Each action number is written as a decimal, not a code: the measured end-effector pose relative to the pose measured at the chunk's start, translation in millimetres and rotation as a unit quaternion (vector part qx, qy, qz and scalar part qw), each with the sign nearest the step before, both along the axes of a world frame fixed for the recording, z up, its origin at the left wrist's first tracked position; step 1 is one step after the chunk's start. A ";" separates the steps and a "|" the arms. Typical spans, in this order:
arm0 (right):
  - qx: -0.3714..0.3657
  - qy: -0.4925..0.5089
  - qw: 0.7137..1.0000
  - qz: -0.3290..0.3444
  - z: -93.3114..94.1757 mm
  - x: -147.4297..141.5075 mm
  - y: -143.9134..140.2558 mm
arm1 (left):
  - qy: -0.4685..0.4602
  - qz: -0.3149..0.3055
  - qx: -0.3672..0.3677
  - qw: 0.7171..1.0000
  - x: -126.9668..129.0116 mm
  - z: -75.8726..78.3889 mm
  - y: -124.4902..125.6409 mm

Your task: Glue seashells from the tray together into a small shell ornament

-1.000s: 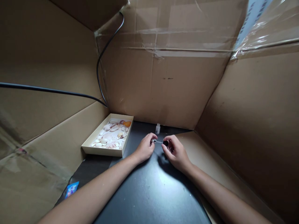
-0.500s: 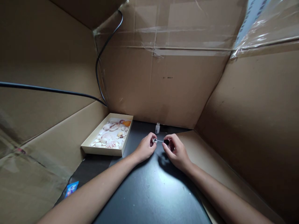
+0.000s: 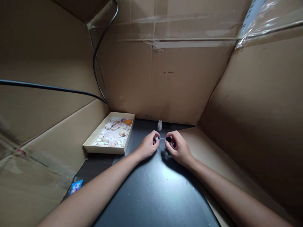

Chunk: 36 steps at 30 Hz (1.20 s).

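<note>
Right hand (image 3: 178, 148) pinches a black-capped brush (image 3: 165, 139); left hand (image 3: 148, 146) grips a small shell (image 3: 156, 138). Slipping could smear the worktop (image 3: 151, 189).

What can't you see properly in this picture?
Head view only:
- Small pale thing pinched by the left hand: too small, covered by fingers.
- Black-capped thin brush in the right hand: its tip is too small to make out.
- Small clear glass bottle: contents unreadable.
- Blue label: print too small.
</note>
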State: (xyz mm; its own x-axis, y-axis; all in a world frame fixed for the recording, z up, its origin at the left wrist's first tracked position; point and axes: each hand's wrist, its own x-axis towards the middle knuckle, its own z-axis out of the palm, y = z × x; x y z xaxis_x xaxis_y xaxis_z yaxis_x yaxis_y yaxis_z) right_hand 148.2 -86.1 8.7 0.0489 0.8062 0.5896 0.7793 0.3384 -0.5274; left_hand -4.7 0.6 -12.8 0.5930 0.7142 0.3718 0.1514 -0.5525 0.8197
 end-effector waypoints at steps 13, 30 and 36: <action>0.005 0.006 1.000 0.004 2.9 -0.5 -2.0 | 0.018 -0.002 0.002 1.000 -0.7 6.7 -3.8; 0.005 0.014 1.000 -0.013 2.7 0.0 -1.1 | 0.013 -0.020 -0.006 1.000 -1.0 4.9 -3.1; 0.001 0.008 1.000 -0.019 2.6 0.1 -1.7 | 0.011 -0.004 0.007 1.000 -0.3 6.3 -4.3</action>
State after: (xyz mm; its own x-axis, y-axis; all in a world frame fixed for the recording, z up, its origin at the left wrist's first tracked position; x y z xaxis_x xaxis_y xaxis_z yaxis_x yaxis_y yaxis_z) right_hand 148.3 -87.8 11.2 0.0881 0.8030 0.5894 0.7830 0.3099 -0.5393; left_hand -4.9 -3.6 -6.5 0.6061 0.7050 0.3683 0.1654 -0.5646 0.8086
